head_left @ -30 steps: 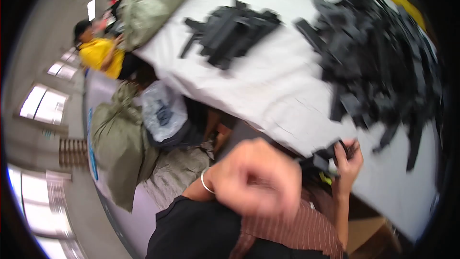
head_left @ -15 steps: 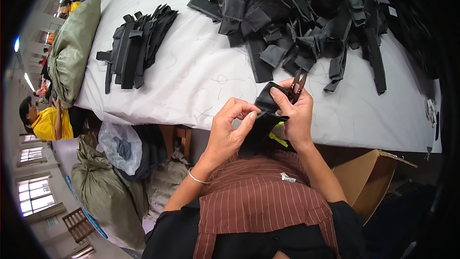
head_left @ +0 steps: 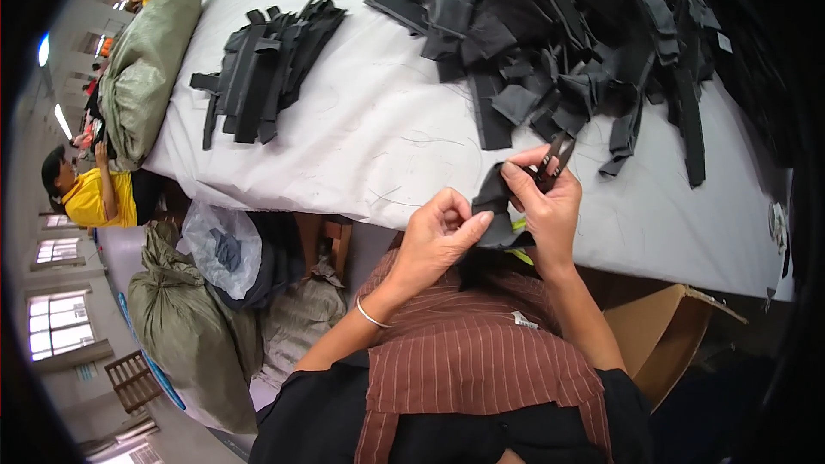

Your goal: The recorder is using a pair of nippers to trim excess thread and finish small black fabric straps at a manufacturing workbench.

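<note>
A black fabric piece (head_left: 493,196) is stretched between my two hands at the table's near edge. My left hand (head_left: 445,230) pinches its lower left side between thumb and fingers. Its upper part is gripped by my right hand (head_left: 547,198), thumb on top. That same hand also keeps a pair of dark thread snips (head_left: 559,157) tucked in the fingers, blades pointing away. A bright yellow-green strip (head_left: 519,241) shows just below the fabric; what it belongs to is partly hidden.
A tangled heap of black fabric pieces (head_left: 550,43) covers the far right of the white-covered table (head_left: 378,112). Left of it lies a neater stack (head_left: 266,69). Stuffed sacks (head_left: 185,335), a clear plastic bag (head_left: 225,249) and a cardboard box (head_left: 657,339) stand below. A person in yellow (head_left: 94,193) is at far left.
The fabric piece has been turned and folded between my fingers, so a different side shows. Both hands have shifted slightly right in view. The snips stay in my right hand.
</note>
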Motion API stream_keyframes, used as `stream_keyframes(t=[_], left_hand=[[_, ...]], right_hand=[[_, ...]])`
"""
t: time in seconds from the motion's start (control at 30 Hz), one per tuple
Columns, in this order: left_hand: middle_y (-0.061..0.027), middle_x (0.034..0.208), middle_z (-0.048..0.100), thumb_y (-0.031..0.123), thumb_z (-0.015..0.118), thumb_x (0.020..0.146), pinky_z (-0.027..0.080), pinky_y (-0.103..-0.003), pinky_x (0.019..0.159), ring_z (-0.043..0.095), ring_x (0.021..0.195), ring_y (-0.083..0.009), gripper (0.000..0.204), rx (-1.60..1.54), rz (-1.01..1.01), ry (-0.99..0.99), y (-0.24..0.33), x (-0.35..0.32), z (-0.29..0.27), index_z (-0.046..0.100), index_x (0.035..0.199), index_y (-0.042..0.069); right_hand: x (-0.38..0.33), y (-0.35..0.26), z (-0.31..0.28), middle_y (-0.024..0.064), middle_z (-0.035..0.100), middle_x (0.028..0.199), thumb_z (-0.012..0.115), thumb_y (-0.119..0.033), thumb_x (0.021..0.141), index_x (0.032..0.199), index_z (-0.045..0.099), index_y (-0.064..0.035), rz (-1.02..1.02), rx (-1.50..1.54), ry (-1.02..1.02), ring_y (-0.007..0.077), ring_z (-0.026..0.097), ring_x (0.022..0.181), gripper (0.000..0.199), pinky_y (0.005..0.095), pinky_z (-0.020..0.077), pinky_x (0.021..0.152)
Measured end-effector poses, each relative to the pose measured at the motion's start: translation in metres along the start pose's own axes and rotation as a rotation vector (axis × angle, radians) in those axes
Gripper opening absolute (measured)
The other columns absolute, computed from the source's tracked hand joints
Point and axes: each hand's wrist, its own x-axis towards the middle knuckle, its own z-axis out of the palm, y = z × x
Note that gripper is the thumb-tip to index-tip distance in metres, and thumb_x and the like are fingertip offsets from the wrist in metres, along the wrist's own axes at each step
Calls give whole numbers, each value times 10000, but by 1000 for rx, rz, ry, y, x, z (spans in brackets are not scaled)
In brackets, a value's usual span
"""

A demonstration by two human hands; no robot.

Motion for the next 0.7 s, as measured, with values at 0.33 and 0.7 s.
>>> stream_keyframes(t=[0.33, 0.7], left_hand=[[46, 589, 491, 268, 631, 916, 326, -209, 418, 414, 496, -28, 282, -55, -27, -29, -20, 2, -11, 485, 780, 69], [41, 566, 485, 521, 544, 919, 361, -227, 447, 433, 500, -57, 552, 33, -205, -143, -21, 2, -12, 603, 649, 43]], right_hand=[[-11, -4, 6, -3, 551, 824, 658, 38, 823, 830, 601, -3, -120, -50, -108, 68, 498, 750, 70, 201, 407, 691], [-14, -8, 6, 30, 502, 859, 644, 83, 796, 821, 565, -11, -275, -155, -182, 94, 474, 751, 125, 197, 384, 691]])
